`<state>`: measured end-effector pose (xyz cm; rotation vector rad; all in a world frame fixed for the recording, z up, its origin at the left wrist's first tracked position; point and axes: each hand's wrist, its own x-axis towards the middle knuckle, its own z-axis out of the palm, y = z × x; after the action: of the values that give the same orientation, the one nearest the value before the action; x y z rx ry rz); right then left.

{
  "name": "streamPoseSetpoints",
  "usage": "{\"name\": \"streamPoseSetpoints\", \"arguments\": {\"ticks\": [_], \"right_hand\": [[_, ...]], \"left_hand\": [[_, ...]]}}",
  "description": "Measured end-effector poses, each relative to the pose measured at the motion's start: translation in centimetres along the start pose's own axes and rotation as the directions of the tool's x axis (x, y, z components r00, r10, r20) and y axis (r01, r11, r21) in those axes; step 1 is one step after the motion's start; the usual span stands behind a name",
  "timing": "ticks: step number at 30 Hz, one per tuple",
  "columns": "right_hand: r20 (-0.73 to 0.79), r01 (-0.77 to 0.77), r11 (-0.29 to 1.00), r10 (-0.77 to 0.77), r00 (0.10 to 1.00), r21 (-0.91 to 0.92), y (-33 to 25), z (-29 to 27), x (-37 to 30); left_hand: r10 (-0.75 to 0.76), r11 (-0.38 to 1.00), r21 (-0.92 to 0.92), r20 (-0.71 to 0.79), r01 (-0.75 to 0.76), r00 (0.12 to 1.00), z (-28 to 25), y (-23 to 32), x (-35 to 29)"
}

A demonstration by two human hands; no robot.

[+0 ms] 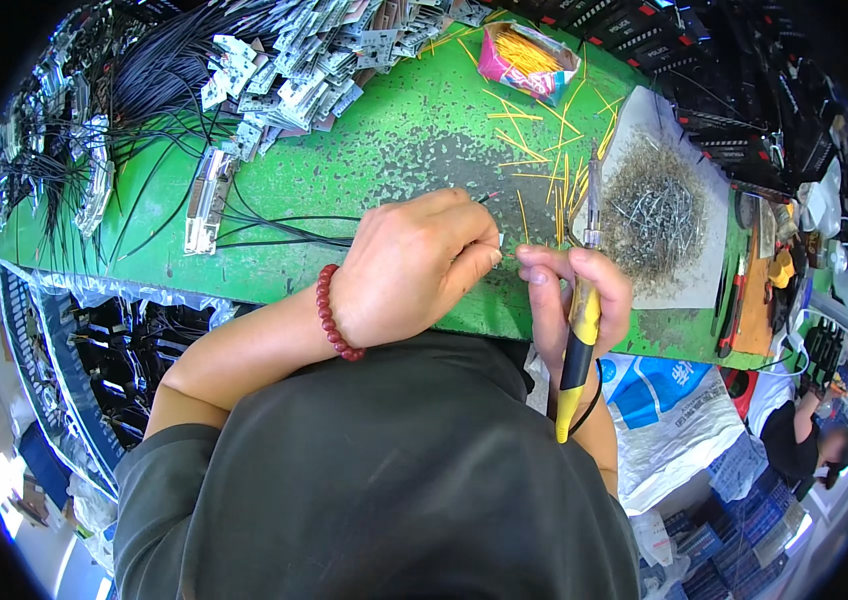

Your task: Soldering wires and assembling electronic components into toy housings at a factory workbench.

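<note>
My left hand [414, 262], with a red bead bracelet on its wrist, is closed around thin black wires [284, 233]. Those wires lead left to a clear, silvery module [209, 200] lying on the green tabletop. To the right, my right hand [584, 290] is wrapped around a yellow and black soldering iron [582, 335], held upright with its shaft pointing away from me and a dark cord below. The thumb and forefinger are close together near the left fingertips; whether anything small is between them, I cannot tell.
Loose thin yellow pieces [522, 130] lie scattered beyond my hands, near a box [529, 62] of more. Silvery pieces are heaped on white paper [709, 185] at right. Modules with black wires [294, 75] pile up far left. Pliers [734, 305] lie at the right edge.
</note>
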<state>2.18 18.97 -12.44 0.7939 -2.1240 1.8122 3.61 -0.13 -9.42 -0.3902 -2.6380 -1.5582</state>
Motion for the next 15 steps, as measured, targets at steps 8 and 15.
{"name": "streamPoseSetpoints", "arguments": {"ticks": [8,15], "right_hand": [[-0.022,-0.105,0.993,0.106,0.994,0.052,-0.33,0.54,0.17],[-0.014,-0.063,0.995,0.064,0.998,0.073,-0.19,0.32,-0.23]], "left_hand": [[-0.005,0.998,0.069,0.021,0.003,1.000,-0.01,0.15,-0.09],[-0.020,0.999,0.044,-0.010,0.021,1.000,0.02,-0.10,-0.15]]}}
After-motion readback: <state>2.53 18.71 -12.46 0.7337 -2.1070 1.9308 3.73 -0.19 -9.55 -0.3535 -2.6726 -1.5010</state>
